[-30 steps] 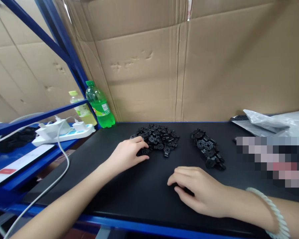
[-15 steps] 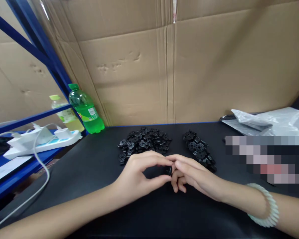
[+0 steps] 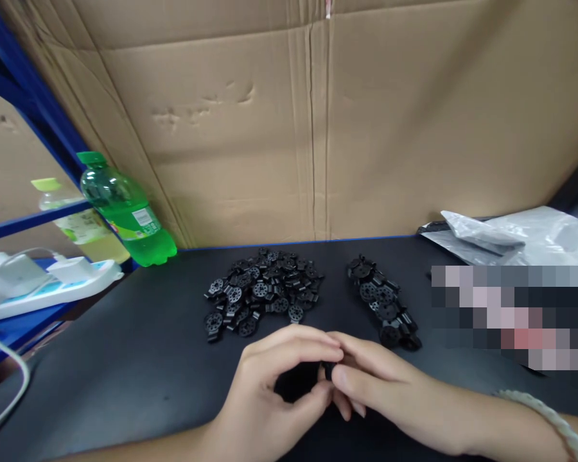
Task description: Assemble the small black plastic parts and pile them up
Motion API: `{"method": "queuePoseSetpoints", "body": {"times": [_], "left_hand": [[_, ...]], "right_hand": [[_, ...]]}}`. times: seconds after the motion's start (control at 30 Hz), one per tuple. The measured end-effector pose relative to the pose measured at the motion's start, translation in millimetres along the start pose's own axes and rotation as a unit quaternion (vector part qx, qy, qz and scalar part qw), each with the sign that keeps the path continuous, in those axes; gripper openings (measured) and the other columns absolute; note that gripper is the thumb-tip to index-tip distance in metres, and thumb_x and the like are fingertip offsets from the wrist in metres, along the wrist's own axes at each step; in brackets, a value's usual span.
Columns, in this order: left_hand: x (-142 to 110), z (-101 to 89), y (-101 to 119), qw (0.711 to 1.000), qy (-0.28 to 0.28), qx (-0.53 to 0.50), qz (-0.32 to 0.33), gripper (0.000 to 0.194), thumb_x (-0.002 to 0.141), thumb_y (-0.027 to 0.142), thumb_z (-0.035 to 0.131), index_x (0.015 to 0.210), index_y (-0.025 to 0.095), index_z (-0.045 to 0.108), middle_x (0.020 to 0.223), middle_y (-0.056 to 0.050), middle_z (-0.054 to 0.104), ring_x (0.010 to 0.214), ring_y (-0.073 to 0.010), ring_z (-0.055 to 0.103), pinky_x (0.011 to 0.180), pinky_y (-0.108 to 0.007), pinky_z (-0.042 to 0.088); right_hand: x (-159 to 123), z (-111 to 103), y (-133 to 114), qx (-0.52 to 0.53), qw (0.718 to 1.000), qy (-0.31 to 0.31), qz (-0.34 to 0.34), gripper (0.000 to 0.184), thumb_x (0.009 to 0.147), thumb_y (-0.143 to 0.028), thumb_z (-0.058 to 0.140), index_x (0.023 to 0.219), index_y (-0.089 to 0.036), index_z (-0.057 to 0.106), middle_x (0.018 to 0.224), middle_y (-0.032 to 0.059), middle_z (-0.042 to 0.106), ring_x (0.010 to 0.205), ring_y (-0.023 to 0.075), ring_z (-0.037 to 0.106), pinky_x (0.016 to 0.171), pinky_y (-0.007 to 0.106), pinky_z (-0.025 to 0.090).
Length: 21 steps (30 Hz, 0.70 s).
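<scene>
Between my two hands is a small black plastic part (image 3: 326, 370), mostly hidden by fingers. My left hand (image 3: 282, 385) pinches it from the left, thumb below and fingers arched above. From the other side my right hand (image 3: 388, 385) closes on the same part, its thumb in front and other fingers curled beneath. Beyond my left hand lies a loose heap of black plastic parts (image 3: 264, 289) with round, holed discs. A narrower pile of similar black parts (image 3: 383, 298) lies beyond my right hand.
The black table (image 3: 139, 359) meets a cardboard wall (image 3: 236, 147). A green soda bottle (image 3: 130, 218), a paler bottle (image 3: 81, 224) and a white power strip (image 3: 67, 289) with a cable (image 3: 19, 366) are on the left. Plastic bags (image 3: 525, 237) and a blurred-out patch are on the right.
Both hands are lower in view and still hold the small black part. My right thumb now lies over the part's near side. The whole view has tilted and shifted slightly.
</scene>
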<state>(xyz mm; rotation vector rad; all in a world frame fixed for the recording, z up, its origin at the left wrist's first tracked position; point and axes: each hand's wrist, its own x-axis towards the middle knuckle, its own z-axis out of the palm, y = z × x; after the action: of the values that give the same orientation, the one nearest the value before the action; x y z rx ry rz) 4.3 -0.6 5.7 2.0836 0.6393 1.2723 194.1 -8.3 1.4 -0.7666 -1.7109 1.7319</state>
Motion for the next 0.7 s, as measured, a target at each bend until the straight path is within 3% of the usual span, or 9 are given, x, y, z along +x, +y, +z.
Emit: {"method": "queuePoseSetpoints", "body": {"times": [0.13,0.37,0.57,0.7], "left_hand": [[-1,1.6,-1,1.000,-0.007,-0.020,-0.001,0.045,0.072,-0.008,0.068,0.106,0.021,0.075,0.099,-0.008,0.075,0.084,-0.0181,0.074,0.074,-0.024,0.062],[-5,5.7,0,0.991,-0.001,-0.108,-0.072,0.043,0.067,-0.008,0.072,0.096,0.022,0.080,0.090,-0.007,0.073,0.071,-0.0199,0.075,0.063,-0.028,0.066],[-5,11.0,-1,0.964,0.000,-0.222,-0.143,0.044,0.068,-0.009,0.070,0.097,0.023,0.080,0.092,-0.005,0.069,0.065,-0.0205,0.077,0.061,-0.033,0.068],[-4,10.7,-1,0.967,0.007,-0.203,-0.150,0.040,0.066,-0.008,0.070,0.092,0.020,0.079,0.088,-0.004,0.068,0.062,-0.0150,0.072,0.059,-0.028,0.067]], "right_hand": [[-3,0,-5,-0.036,0.999,-0.004,0.015,0.025,0.100,-0.042,0.044,0.106,-0.020,0.052,0.089,-0.0010,0.046,0.077,0.0135,0.043,0.075,0.027,0.041],[-6,-7,-10,-0.056,0.996,-0.050,0.045,0.026,0.099,-0.042,0.039,0.099,-0.021,0.053,0.094,0.0019,0.046,0.084,0.0166,0.041,0.082,0.030,0.040],[-4,-8,-7,-0.007,0.998,-0.053,0.039,0.031,0.099,-0.045,0.037,0.095,-0.018,0.053,0.087,0.0015,0.046,0.077,0.0157,0.041,0.075,0.030,0.040],[-3,-5,-4,0.019,0.998,-0.048,0.036,0.023,0.094,-0.040,0.043,0.087,-0.018,0.049,0.083,0.0015,0.047,0.074,0.0152,0.041,0.072,0.031,0.039]]}}
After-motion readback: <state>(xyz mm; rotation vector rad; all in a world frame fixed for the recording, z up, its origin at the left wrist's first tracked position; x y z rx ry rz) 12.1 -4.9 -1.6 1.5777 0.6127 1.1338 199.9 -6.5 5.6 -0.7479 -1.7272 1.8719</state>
